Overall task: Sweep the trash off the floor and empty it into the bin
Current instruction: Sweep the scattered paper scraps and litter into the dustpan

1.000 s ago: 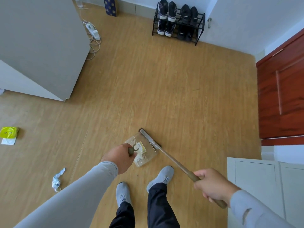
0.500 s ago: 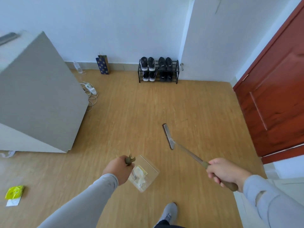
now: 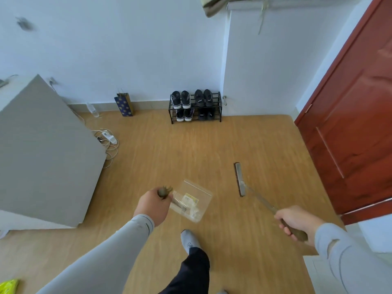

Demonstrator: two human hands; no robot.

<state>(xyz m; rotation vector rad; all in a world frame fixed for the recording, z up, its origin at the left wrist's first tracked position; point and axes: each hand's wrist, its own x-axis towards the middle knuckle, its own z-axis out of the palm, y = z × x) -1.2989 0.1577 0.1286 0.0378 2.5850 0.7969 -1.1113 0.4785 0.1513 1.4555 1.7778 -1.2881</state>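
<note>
Left hand clenched on the handle of a clear dustpan held level, apparently to retain the swept trash, while right hand grips the broom, head raised toward 12 o'clock; no bin visible.

floor tan wood-grain | door red-brown | wall pale blue-white | cabinet grey | gift bag navy, gold dots | dustpan clear | sleeves light grey | wrapper yellow-green
</note>
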